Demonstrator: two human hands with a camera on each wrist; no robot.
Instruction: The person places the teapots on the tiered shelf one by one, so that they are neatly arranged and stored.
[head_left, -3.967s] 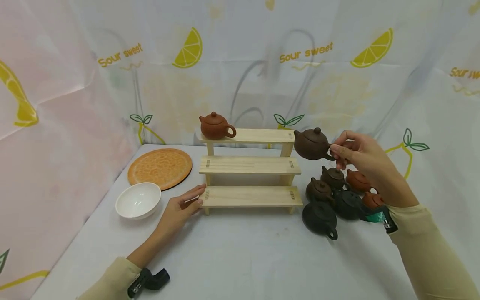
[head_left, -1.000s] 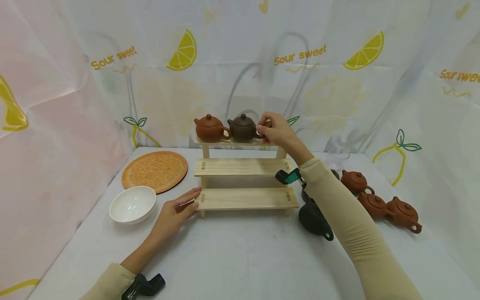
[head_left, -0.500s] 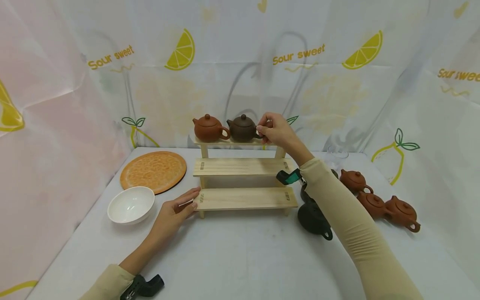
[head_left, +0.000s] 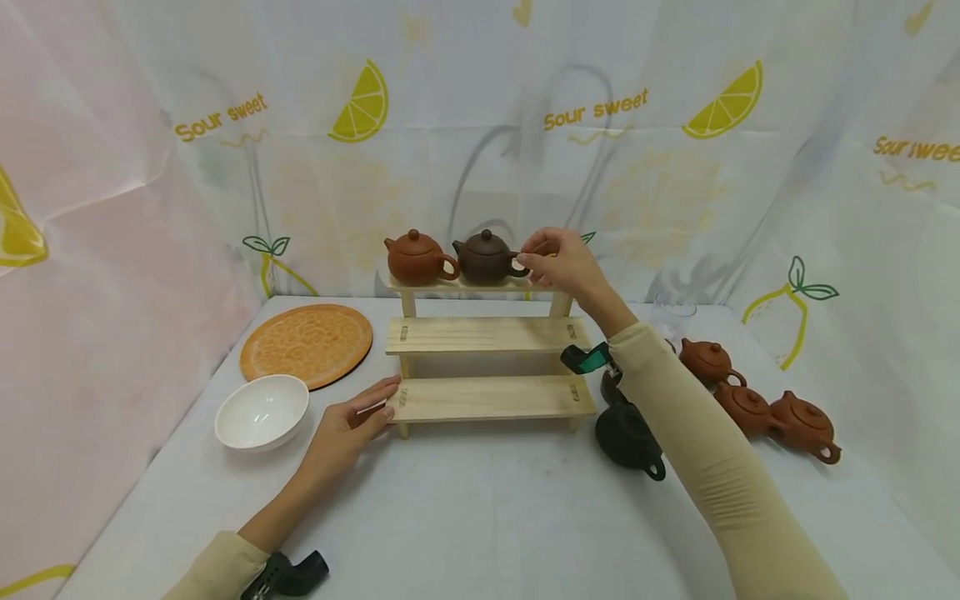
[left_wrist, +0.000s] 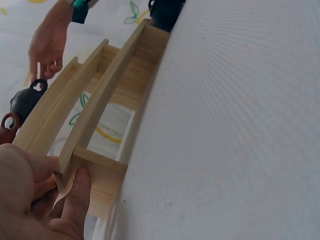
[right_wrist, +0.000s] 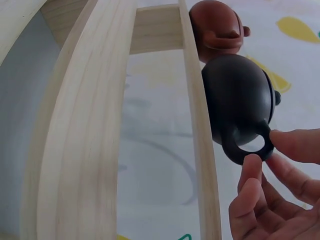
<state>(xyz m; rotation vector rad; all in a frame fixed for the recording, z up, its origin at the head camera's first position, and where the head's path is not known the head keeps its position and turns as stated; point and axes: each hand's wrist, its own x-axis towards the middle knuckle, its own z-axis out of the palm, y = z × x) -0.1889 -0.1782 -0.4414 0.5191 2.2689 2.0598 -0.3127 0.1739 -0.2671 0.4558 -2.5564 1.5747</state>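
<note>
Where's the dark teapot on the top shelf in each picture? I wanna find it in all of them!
Head: the dark teapot is just above the middle.
Left wrist: the dark teapot is near the left edge, about halfway up.
Right wrist: the dark teapot is right of the middle.
Shared landmark: the red-brown teapot next to it.

Soft light, faint shadows, small glint in the white bowl (head_left: 262,412)

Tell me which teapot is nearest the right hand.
The dark brown teapot on the top shelf: its handle is right at the right hand. The reddish-brown teapot beside it and those down on the table are farther off.
</note>
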